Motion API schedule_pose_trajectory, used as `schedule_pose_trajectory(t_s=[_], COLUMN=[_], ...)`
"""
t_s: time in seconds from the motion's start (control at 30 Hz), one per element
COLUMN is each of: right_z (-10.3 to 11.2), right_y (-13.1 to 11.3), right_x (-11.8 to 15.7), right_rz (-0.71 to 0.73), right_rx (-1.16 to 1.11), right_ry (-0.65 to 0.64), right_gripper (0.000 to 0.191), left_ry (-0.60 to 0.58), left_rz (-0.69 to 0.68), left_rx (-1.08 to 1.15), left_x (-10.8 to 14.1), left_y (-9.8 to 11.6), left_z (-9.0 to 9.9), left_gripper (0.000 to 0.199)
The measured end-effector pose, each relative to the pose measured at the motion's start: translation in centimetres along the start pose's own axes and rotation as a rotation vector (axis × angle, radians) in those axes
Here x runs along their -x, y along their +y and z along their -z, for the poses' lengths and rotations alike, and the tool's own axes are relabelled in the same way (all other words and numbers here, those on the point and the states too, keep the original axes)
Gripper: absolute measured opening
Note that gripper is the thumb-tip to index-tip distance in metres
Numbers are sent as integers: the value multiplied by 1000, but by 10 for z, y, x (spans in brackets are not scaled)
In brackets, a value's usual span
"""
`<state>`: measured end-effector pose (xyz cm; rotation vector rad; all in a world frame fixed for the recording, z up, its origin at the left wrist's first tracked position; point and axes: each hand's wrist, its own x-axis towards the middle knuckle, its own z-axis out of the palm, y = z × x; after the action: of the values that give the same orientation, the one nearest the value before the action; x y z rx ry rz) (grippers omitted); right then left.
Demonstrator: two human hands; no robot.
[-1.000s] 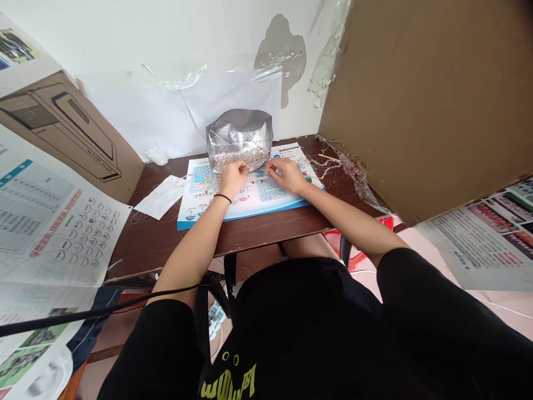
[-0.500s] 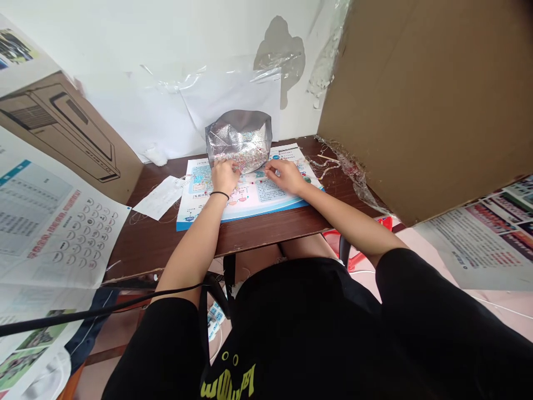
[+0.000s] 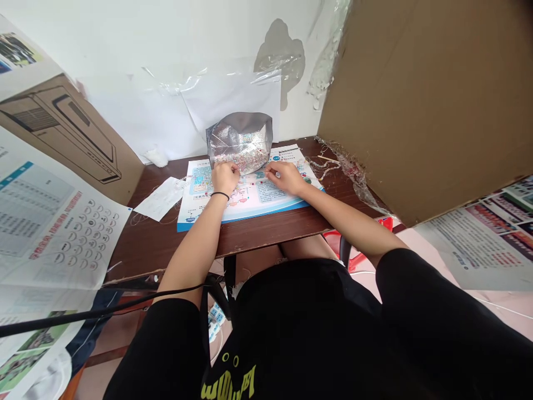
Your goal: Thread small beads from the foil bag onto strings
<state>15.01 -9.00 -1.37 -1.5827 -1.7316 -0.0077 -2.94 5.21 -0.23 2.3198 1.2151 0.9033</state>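
A silvery open bag (image 3: pixel 239 136) stands against the wall with many small, multicoloured beads (image 3: pixel 245 160) in its lower part. At its lower left front is my left hand (image 3: pixel 225 178), fingers curled together and a dark band round the wrist. My right hand (image 3: pixel 285 176) rests at the bag's lower right, thumb and forefinger pinched. Whatever either hand holds is too small to make out. Under both hands lies a printed sheet (image 3: pixel 275 193) with a blue edge, and a few loose beads are scattered on it between them.
A white slip of paper (image 3: pixel 160 199) lies to the left on the brown desk (image 3: pixel 266 228). Strung beads (image 3: pixel 322 166) and crumpled clear plastic (image 3: pixel 353 180) are at the right. Cardboard walls (image 3: pixel 425 105) flank the desk. A black cable (image 3: pixel 104 311) crosses at lower left.
Both hands stay almost in place, with only slight finger movement. The whole view has shifted very slightly; the bag still stands in the same spot.
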Motion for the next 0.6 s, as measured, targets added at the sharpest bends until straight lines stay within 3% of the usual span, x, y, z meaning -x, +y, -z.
schedule_pose_trajectory(t_s=[0.23, 0.6], right_z=[0, 1], right_y=[0, -2], right_x=[1, 0], right_rz=[-9, -20], right_rx=[-9, -15], right_ry=[-6, -17], right_gripper=[16, 17], left_ry=[2, -54], left_rz=[-18, -24], left_rx=[-63, -162], left_x=[-1, -1], left_y=[-2, -2], left_z=[3, 6], left_gripper=[9, 16])
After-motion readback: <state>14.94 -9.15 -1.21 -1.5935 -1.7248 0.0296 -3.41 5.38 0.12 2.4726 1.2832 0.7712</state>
